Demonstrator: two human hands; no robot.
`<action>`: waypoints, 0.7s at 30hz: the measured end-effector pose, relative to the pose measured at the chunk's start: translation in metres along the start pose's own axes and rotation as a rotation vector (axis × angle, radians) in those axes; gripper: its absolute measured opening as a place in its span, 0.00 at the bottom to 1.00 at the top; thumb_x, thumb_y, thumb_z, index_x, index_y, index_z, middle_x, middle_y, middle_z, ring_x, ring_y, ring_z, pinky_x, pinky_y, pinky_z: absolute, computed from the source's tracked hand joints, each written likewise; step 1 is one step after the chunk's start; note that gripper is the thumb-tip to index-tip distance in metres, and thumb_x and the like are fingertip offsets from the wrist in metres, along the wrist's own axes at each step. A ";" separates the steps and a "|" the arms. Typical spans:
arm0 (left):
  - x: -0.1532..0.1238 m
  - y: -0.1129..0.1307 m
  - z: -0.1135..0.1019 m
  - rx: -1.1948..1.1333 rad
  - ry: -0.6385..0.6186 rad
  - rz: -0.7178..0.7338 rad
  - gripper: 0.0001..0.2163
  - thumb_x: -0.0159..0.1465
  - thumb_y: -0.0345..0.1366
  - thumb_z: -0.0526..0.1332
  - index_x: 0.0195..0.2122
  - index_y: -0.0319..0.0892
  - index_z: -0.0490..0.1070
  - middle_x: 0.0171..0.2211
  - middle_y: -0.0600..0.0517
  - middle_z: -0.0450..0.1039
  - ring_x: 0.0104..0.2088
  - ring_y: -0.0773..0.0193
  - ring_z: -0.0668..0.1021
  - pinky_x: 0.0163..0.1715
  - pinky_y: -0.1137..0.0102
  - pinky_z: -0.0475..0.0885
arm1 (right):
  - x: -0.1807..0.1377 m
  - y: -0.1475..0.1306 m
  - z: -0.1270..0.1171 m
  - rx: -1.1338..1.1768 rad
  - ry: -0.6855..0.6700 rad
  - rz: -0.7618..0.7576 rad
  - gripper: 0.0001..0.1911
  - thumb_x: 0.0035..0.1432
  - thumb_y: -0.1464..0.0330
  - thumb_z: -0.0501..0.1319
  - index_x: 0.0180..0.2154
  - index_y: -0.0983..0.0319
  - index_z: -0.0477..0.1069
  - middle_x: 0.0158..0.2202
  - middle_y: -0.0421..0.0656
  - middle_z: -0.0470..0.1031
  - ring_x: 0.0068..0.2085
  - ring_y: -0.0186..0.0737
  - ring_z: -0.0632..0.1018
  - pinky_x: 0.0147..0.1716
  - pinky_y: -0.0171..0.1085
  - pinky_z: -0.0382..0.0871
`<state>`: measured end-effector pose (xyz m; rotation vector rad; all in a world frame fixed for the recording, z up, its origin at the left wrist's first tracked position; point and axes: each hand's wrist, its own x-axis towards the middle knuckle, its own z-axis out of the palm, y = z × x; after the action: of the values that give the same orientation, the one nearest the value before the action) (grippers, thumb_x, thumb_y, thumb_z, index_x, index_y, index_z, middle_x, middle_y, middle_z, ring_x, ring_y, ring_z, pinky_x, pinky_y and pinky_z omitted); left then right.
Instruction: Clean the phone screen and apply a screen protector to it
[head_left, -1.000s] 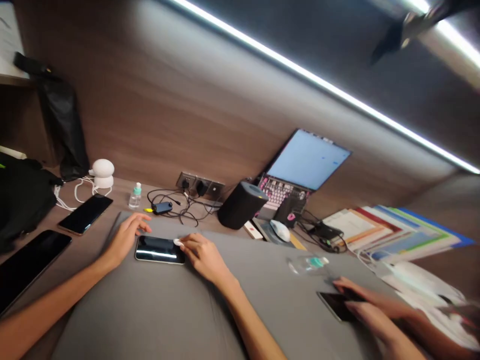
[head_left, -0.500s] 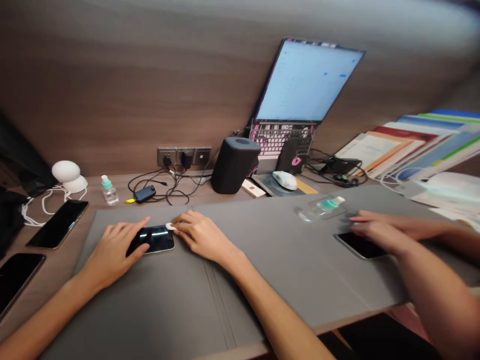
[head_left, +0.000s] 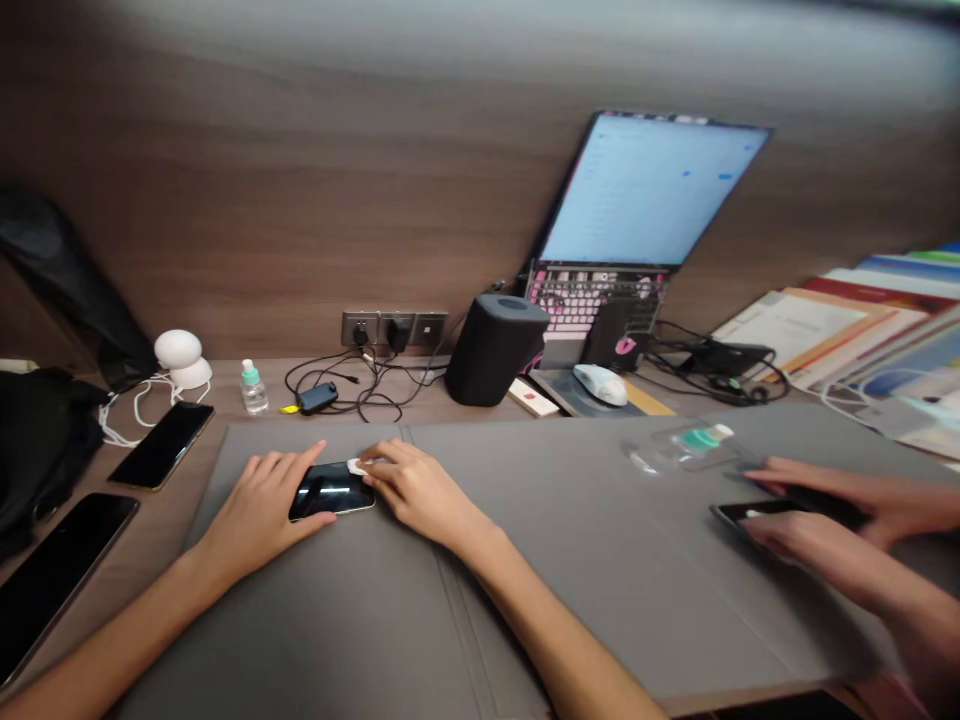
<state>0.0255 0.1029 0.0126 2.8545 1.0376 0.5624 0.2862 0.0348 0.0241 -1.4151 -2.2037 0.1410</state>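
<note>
A black smartphone (head_left: 336,490) lies screen up on a grey desk mat (head_left: 480,600). My left hand (head_left: 262,505) rests flat over the phone's left half, fingers stretched out, holding it down. My right hand (head_left: 416,487) is closed in a pinch on a small white pad (head_left: 357,466) at the phone's top right corner. Both forearms reach in from the bottom of the view.
Another person's two hands (head_left: 817,510) hold a second phone (head_left: 742,515) at the right, beside a clear bottle (head_left: 686,445). Two dark phones (head_left: 160,445) and a tablet (head_left: 52,565) lie left. Behind: small bottle (head_left: 253,388), cables, black speaker (head_left: 495,350), mouse (head_left: 600,384), open laptop (head_left: 645,195), papers (head_left: 847,330).
The camera swung down and levelled. My left hand slid from the phone's left end onto its screen. My right hand stays at the top right corner with the white pad.
</note>
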 end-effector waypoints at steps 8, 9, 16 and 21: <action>-0.003 -0.002 -0.001 -0.037 -0.026 0.078 0.35 0.66 0.59 0.64 0.71 0.50 0.63 0.56 0.43 0.76 0.53 0.46 0.76 0.55 0.56 0.68 | 0.007 0.022 0.013 0.258 0.230 0.239 0.19 0.75 0.61 0.52 0.42 0.61 0.79 0.43 0.45 0.81 0.44 0.42 0.79 0.47 0.38 0.70; -0.003 0.000 -0.002 -0.024 -0.033 0.085 0.35 0.66 0.58 0.64 0.71 0.50 0.62 0.55 0.44 0.76 0.52 0.47 0.76 0.55 0.57 0.69 | 0.005 0.025 0.013 0.279 0.286 0.298 0.21 0.75 0.58 0.50 0.41 0.62 0.78 0.40 0.45 0.81 0.41 0.42 0.79 0.44 0.37 0.70; -0.011 0.020 -0.028 0.321 -0.081 -0.279 0.36 0.70 0.55 0.59 0.75 0.45 0.55 0.49 0.40 0.73 0.49 0.43 0.78 0.42 0.59 0.74 | 0.003 0.043 0.004 0.313 0.358 0.449 0.27 0.72 0.53 0.51 0.40 0.64 0.80 0.32 0.43 0.81 0.33 0.42 0.77 0.34 0.35 0.66; -0.005 0.032 -0.042 0.379 -0.207 -0.507 0.40 0.71 0.60 0.54 0.77 0.44 0.49 0.51 0.38 0.70 0.42 0.42 0.82 0.37 0.58 0.75 | 0.003 0.043 0.000 0.276 0.316 0.449 0.24 0.72 0.57 0.52 0.38 0.63 0.82 0.30 0.44 0.82 0.32 0.42 0.77 0.33 0.35 0.62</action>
<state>0.0261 0.0720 0.0557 2.6700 1.8999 0.0296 0.3205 0.0570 0.0099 -1.6209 -1.5271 0.3382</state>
